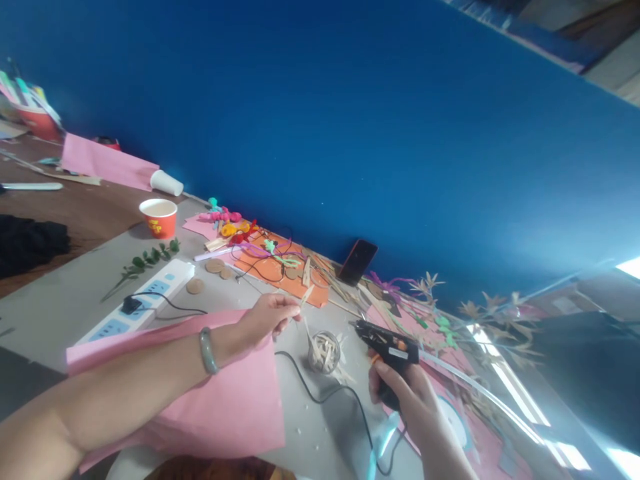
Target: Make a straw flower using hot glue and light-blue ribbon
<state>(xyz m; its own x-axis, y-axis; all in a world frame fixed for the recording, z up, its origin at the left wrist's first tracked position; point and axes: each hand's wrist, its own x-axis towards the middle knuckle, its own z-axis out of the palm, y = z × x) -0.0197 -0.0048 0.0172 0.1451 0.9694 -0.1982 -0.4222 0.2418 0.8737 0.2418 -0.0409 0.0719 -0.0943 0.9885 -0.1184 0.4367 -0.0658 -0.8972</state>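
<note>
My left hand (pixel 270 319), with a jade-coloured bangle at the wrist, pinches a thin, pale, leaf-shaped strip (pixel 307 296) between thumb and fingers. My right hand (pixel 407 393) is wrapped round the grip of a black glue gun (pixel 393 345), whose nozzle points left toward the strip, apart from it. Between the two hands stands a small round holder (pixel 324 352) full of similar pale pieces. A sheet of pink paper (pixel 235 393) lies under my left forearm. The glue gun's black cord (pixel 320 401) runs across the grey tabletop.
A white power strip (pixel 167 279) with a plug lies at left, near a leafy sprig (pixel 150 257) and a red paper cup (pixel 160 220). Orange paper (pixel 265 267) with craft scraps lies along the blue wall. A phone (pixel 358 262) leans there. Dried stems (pixel 500 333) stick out at right.
</note>
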